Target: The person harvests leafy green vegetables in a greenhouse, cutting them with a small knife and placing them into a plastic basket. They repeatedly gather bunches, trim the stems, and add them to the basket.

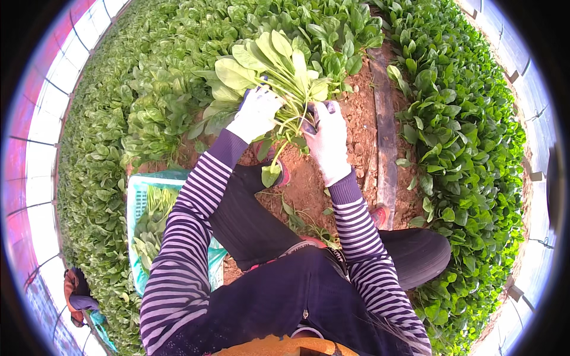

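A bunch of spinach (285,71) with broad green leaves is held up before me, leaves pointing away and stems towards my body. My left hand (257,111), in a white glove with dark-coated fingers, grips it from the left side. On the right, my right hand (327,138), gloved alike, has its thumb and fingers closed at the stems; its exact hold is partly hidden. One loose leaf (270,175) dangles on a bent stem below the bunch. Under the hands lies reddish-brown soil (299,173).
By my left knee stands a turquoise plastic crate (130,209), lined with film and holding cut spinach (153,218). Dense spinach rows (458,133) grow on both sides. A dark strip (385,133) runs along the soil. Another person (78,296) is at far left.
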Demonstrator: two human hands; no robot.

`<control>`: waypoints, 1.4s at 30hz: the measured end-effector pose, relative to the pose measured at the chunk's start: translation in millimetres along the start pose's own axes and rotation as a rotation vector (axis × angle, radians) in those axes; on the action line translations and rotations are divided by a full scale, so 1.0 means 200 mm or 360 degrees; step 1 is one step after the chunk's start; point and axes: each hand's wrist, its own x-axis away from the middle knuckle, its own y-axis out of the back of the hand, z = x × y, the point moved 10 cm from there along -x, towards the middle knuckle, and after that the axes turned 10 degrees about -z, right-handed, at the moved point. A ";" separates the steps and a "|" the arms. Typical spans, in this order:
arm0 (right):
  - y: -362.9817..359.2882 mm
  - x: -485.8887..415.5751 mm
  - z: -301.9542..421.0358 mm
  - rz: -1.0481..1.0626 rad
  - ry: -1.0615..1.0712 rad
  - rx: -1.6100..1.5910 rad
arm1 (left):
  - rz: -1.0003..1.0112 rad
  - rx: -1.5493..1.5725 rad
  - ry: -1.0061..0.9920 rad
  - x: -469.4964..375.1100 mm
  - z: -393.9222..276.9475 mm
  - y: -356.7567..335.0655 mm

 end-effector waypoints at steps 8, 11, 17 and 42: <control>0.05 0.18 -0.22 0.1277 -0.0348 0.0113 | 0.0267 0.0023 0.0240 0.04 0.11 -0.05; 0.17 0.05 -0.07 0.0592 0.0043 0.0182 | 0.0291 0.0074 0.0229 0.03 0.11 -0.07; 0.04 -0.07 -0.03 0.0051 0.0234 -0.0018 | 0.0440 0.0168 0.0135 -0.05 -0.04 -0.05; 0.13 0.01 -0.16 -0.0113 0.0121 -0.0181 | 0.0341 0.2190 0.1022 0.19 0.25 -0.30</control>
